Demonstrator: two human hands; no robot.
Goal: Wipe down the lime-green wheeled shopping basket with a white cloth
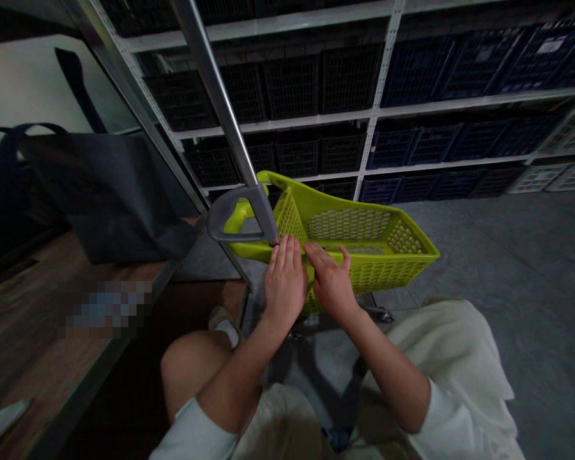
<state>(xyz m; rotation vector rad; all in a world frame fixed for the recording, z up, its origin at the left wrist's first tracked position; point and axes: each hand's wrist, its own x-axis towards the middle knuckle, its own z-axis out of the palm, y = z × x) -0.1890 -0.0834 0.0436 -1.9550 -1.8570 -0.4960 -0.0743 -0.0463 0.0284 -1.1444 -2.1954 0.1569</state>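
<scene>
A lime-green plastic basket (364,223) stands tilted on the floor in front of me, with a grey handle (220,217) and a metal pole (220,102) rising from its near end. My left hand (284,278) lies on the basket's near rim, fingers together and stretched flat. My right hand (332,278) rests beside it on the same rim, fingers extended and thumb apart. Neither hand holds anything. The basket looks empty inside.
Shelving (378,115) with dark and blue crates fills the back wall. A dark bag (110,198) sits on a wooden surface (38,332) at left. My bare knee (186,364) and pale clothing show below. Grey concrete floor (522,255) spreads right.
</scene>
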